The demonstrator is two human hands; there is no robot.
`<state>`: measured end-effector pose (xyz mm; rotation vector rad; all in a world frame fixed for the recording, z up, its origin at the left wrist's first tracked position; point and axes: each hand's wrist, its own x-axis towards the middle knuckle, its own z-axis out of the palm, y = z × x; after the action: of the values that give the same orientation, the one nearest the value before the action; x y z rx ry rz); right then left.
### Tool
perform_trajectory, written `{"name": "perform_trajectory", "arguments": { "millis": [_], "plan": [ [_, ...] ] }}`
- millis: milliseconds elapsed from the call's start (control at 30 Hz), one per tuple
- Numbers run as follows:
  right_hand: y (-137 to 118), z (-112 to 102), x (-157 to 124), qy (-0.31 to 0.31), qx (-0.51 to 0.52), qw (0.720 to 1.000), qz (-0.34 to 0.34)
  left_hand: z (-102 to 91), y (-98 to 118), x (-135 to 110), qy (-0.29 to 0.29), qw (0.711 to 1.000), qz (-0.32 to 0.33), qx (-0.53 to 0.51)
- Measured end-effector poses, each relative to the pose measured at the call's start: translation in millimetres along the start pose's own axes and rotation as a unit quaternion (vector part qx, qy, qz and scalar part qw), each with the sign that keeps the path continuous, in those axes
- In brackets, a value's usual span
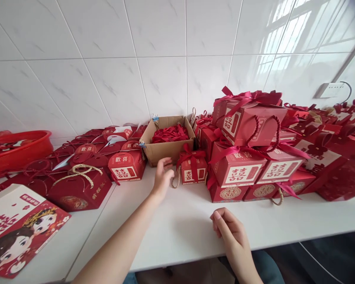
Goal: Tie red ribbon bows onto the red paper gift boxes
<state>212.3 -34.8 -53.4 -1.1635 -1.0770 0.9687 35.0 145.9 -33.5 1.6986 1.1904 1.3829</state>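
Note:
My left hand (pixel 162 176) reaches forward over the white table (pixel 183 225), fingers apart and empty, close to a small red gift box with a ribbon bow (pixel 193 167) and just in front of an open cardboard box (pixel 168 138) that holds red ribbons (pixel 170 133). Near the table's front edge rests my right hand (pixel 229 228), its fingers loosely curled with nothing visible in them.
A pile of red gift boxes (pixel 248 157) fills the right side. More red boxes (pixel 106 157) lie at the left by a red basket (pixel 17 150). A flat printed box (pixel 14 228) sits at the near left. A white tiled wall stands behind.

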Motion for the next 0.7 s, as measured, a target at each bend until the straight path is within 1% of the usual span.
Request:
{"name": "perform_trajectory", "arguments": {
  "millis": [67,133,200,367,533,633,700],
  "plan": [
    [3.1,-2.0,0.2,-0.009,-0.012,1.000,-0.002,-8.8,-7.9,7.5,0.010,0.999,-0.029,-0.014],
    [5.2,-3.2,0.6,-0.021,-0.025,0.999,-0.004,-13.9,-15.9,15.0,-0.008,0.999,-0.046,-0.021],
    [5.4,-2.7,0.6,-0.027,-0.029,0.999,-0.006,-14.4,-22.2,22.3,-0.036,0.998,-0.051,-0.026],
    [2.0,1.5,-1.0,0.006,-0.015,1.000,0.011,-8.8,-28.9,34.8,-0.074,0.996,-0.042,-0.022],
    [2.1,0.5,0.2,-0.029,-0.044,0.999,-0.004,-9.0,-30.8,35.3,-0.111,0.993,-0.047,-0.008],
    [-0.5,1.6,1.7,-0.019,-0.050,0.999,-0.002,-8.7,-31.9,32.7,-0.129,0.990,-0.049,0.006],
    [-3.3,3.5,2.9,-0.023,-0.074,0.997,-0.010,-7.5,-31.2,29.2,-0.143,0.989,-0.046,0.021]
  ]
}}
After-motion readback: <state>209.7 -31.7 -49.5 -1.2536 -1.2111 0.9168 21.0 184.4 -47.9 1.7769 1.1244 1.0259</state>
